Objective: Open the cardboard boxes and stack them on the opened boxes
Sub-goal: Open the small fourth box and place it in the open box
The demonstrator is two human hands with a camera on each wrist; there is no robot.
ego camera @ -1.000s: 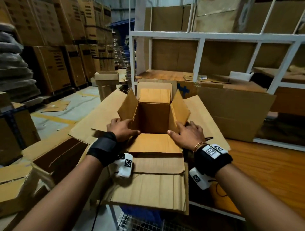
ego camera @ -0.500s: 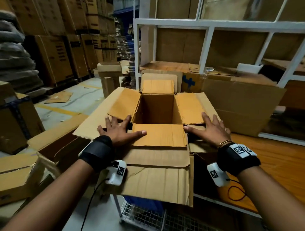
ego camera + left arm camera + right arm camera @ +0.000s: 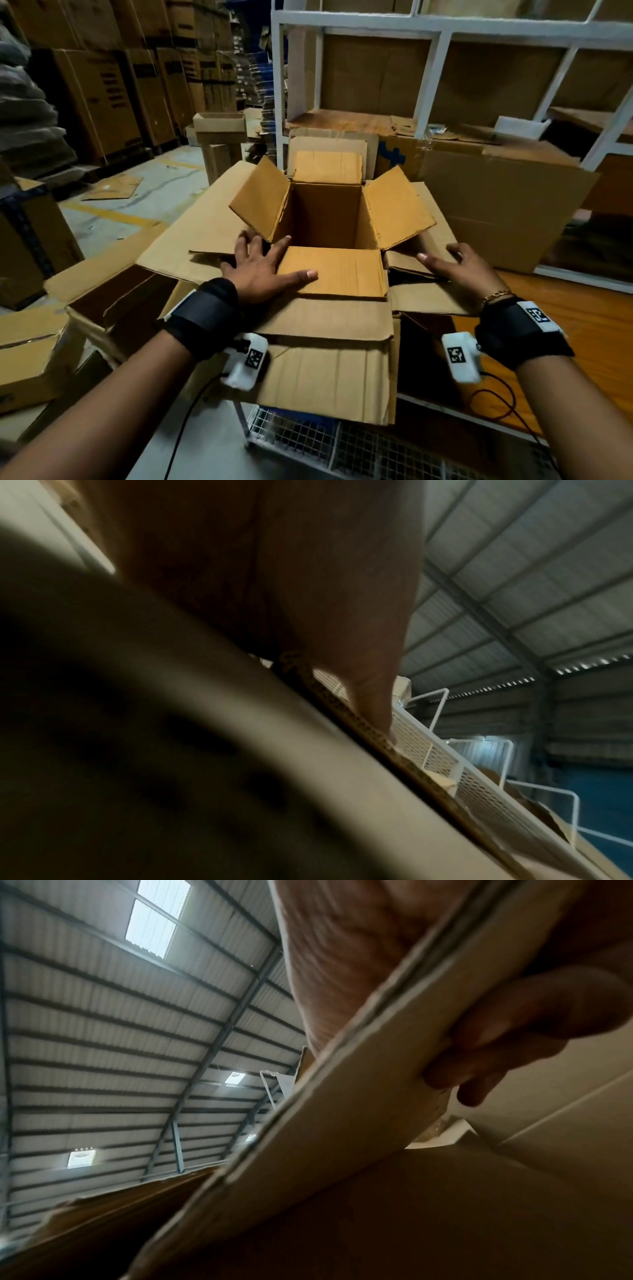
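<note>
A small brown cardboard box (image 3: 325, 219) stands open in the middle of the head view, all its flaps folded outward, its side flaps angled up. It sits on a larger opened box (image 3: 329, 370). My left hand (image 3: 263, 267) lies flat with spread fingers at the box's near left corner, thumb on the near flap (image 3: 342, 274). My right hand (image 3: 459, 270) is beside the box's right flap, on a flap of the lower box. In the right wrist view its fingers (image 3: 496, 1053) curl under that flap's edge (image 3: 342, 1123). In the left wrist view a finger (image 3: 369, 696) presses on a cardboard edge.
A white shelf frame (image 3: 435, 68) and a large carton (image 3: 496, 212) stand behind and to the right. Wooden surface (image 3: 582, 342) at right. A wire cart (image 3: 308, 442) is below. Opened boxes (image 3: 113, 301) lie at left, with stacked cartons (image 3: 102, 96) beyond.
The side flaps went from upright to pressed flat, and now they tilt up again. My right hand left the right flap and took hold of the lower flap's edge. My left hand stayed.
</note>
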